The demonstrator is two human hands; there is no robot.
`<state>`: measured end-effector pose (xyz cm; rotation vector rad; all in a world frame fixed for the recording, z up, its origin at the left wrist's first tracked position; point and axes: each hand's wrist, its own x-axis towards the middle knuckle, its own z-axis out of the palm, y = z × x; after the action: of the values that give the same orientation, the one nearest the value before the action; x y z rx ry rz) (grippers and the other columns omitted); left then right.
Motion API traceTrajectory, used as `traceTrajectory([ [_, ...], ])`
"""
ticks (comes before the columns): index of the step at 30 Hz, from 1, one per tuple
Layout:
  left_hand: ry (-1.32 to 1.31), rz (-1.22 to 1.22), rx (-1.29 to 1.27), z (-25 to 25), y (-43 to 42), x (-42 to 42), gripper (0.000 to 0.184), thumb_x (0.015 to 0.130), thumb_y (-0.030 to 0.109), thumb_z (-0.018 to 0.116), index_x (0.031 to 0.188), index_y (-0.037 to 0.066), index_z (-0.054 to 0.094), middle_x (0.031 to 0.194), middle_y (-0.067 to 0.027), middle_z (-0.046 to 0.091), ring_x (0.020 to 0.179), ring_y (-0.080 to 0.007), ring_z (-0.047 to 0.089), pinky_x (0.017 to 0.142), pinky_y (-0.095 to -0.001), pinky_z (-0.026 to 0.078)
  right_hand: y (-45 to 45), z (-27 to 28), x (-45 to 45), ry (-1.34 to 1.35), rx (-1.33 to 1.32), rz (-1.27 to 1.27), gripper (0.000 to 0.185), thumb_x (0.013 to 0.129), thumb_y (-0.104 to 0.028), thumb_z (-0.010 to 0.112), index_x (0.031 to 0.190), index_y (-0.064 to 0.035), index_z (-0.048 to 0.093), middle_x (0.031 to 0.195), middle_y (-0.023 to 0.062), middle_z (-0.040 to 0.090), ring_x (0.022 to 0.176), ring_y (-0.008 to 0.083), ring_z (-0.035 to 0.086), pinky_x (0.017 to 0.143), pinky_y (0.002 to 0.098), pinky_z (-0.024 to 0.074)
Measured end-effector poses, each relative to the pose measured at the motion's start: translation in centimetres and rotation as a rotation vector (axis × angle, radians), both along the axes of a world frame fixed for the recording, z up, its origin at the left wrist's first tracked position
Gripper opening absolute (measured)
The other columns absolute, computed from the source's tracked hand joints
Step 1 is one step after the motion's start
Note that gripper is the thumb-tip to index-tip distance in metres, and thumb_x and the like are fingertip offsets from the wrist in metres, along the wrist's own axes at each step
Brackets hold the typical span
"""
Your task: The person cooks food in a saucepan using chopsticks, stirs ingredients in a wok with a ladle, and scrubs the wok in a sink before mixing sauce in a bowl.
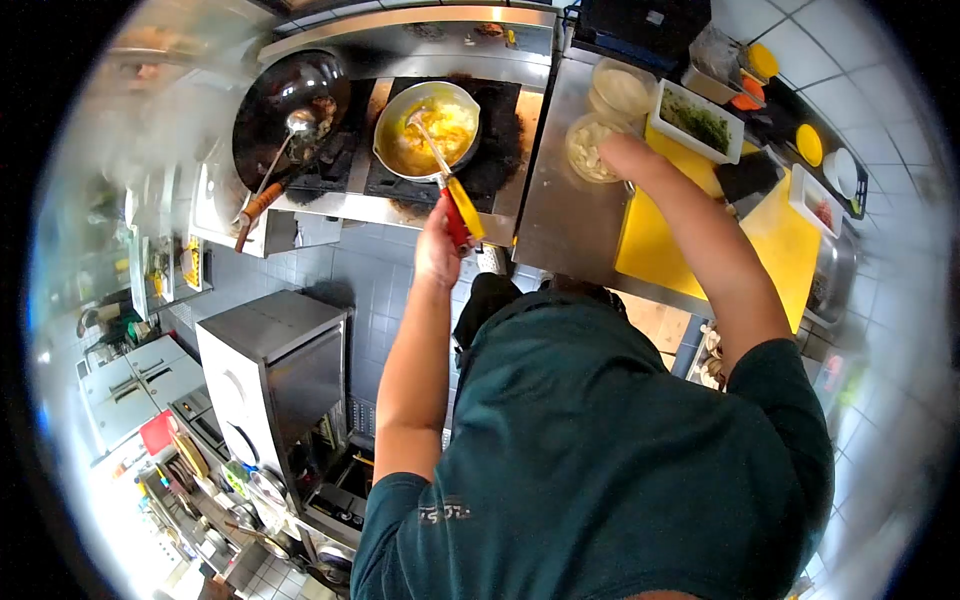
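The stove (506, 190) carries a pan (390, 120) and wok (262, 110); the steel counter (560, 215), a yellow board (655, 230) and seemingly two bowls (572, 160).

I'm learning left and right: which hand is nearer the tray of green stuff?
The right hand, at a bowl beside the tray. The left hand is farther, by the pan.

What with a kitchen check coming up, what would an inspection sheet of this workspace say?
Surface: metal counter with a yellow board; dark marks on the stove.
Job's things: pan on the stove holds a yellow mixture, a utensil in it; bowl of pale pieces beside the board.
Clutter: wok with a ladle in it; tray of chopped greens.
Grippers: bare hands; left hand grips a red handle, right hand is at the bowl, fingertips unclear.
Cables: nothing seen.
Surroundings: grey tiled floor, metal cabinet.
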<state>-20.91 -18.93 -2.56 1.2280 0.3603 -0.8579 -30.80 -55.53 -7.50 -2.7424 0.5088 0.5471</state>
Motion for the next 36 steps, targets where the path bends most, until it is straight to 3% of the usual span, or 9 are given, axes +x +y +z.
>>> traceTrajectory([
  [4,-0.017,-0.028,-0.097,-0.7,3.6,1.4,0.053,0.098,0.047,0.057,0.13,0.004,0.056,0.116,-0.0133,0.063,0.102,-0.0246,0.062,0.087,-0.0368,0.049,-1.2,2.5,-0.2,0.008,0.017,0.229,0.014,0.082,-0.012,0.063,0.088,-0.0038,0.072,0.086,0.0222,0.069,0.08,0.0364,0.068,0.072,0.0429,0.0526],
  [6,-0.156,0.124,0.174,-1.1,4.3,1.6,0.054,0.097,0.04,0.061,0.135,0.002,0.053,0.124,-0.0152,0.058,0.107,-0.0255,0.058,0.095,-0.0377,0.046,-3.0,0.3,-0.7,-0.165,0.16,0.205,0.011,0.082,-0.012,0.065,0.086,-0.0038,0.071,0.081,0.0215,0.067,0.075,0.0328,0.067,0.069,0.041,0.0518],
  [9,-0.908,0.068,0.852,1.9,3.9,1.0,0.048,0.097,0.026,0.064,0.134,-0.003,0.052,0.122,-0.0179,0.057,0.108,-0.0224,0.057,0.096,-0.0373,0.046,-2.8,3.8,-0.9,-0.064,0.331,0.028,0.016,0.086,-0.016,0.069,0.093,-0.001,0.071,0.077,0.0161,0.068,0.073,0.0224,0.067,0.067,0.0357,0.0517],
  [12,-1.183,0.072,0.642,6.6,1.0,0.3,0.044,0.094,0.016,0.067,0.131,-0.003,0.054,0.119,-0.0167,0.059,0.103,-0.0214,0.059,0.091,-0.0344,0.049,-1.0,7.3,-0.7,-0.148,0.666,-0.175,0.022,0.09,-0.021,0.07,0.099,-0.0006,0.072,0.088,0.0132,0.073,0.078,0.0198,0.069,0.07,0.0357,0.0534],
  [15,-1.008,-0.241,0.292,6.8,-2.2,1.6,0.027,0.092,0.008,0.068,0.117,-0.001,0.067,0.102,-0.0105,0.07,0.091,-0.0159,0.065,0.081,-0.0301,0.053,3.4,10.0,0.9,-0.275,0.913,-0.222,0.025,0.095,-0.024,0.067,0.105,-0.0016,0.071,0.092,0.0082,0.074,0.078,0.015,0.067,0.072,0.0331,0.0536],
  [24,-1.317,-0.306,0.413,7.5,-5.6,6.1,0.017,0.091,0.008,0.066,0.104,-0.001,0.072,0.092,-0.0194,0.071,0.083,-0.0297,0.071,0.075,-0.0358,0.056,14.2,10.3,10.0,-0.584,0.904,-0.134,0.016,0.094,-0.01,0.067,0.104,0.0013,0.071,0.088,0.0054,0.072,0.075,0.0102,0.065,0.07,0.026,0.0539],
  [30,-1.416,-0.278,0.53,8.0,-3.9,9.2,0.022,0.091,0.004,0.062,0.11,0.004,0.074,0.098,-0.0158,0.074,0.086,-0.0244,0.072,0.075,-0.0358,0.058,19.7,13.9,14.0,-0.909,0.556,-0.22,0.013,0.086,-0.011,0.069,0.095,-0.0068,0.077,0.085,0.0174,0.073,0.082,0.0286,0.073,0.074,0.0368,0.0575],
  [32,-1.497,-0.174,0.568,7.8,-4.0,10.4,0.02,0.093,0.007,0.062,0.108,0.002,0.074,0.101,-0.0151,0.074,0.087,-0.0247,0.072,0.076,-0.0355,0.058,20.4,13.3,15.4,-1.027,0.484,-0.082,0.018,0.086,-0.007,0.066,0.101,0.0021,0.072,0.093,0.0245,0.07,0.083,0.0333,0.071,0.071,0.0398,0.0559],
  [36,-1.457,-0.562,0.649,3.0,-3.2,14.7,0.022,0.093,0.011,0.059,0.11,0.001,0.07,0.122,-0.0277,0.061,0.108,-0.0432,0.06,0.094,-0.0478,0.049,20.7,7.1,16.6,-0.964,-0.063,0.074,0.019,0.089,-0.006,0.056,0.099,0.0062,0.066,0.111,0.0252,0.065,0.094,0.0357,0.068,0.08,0.0435,0.0562],
])
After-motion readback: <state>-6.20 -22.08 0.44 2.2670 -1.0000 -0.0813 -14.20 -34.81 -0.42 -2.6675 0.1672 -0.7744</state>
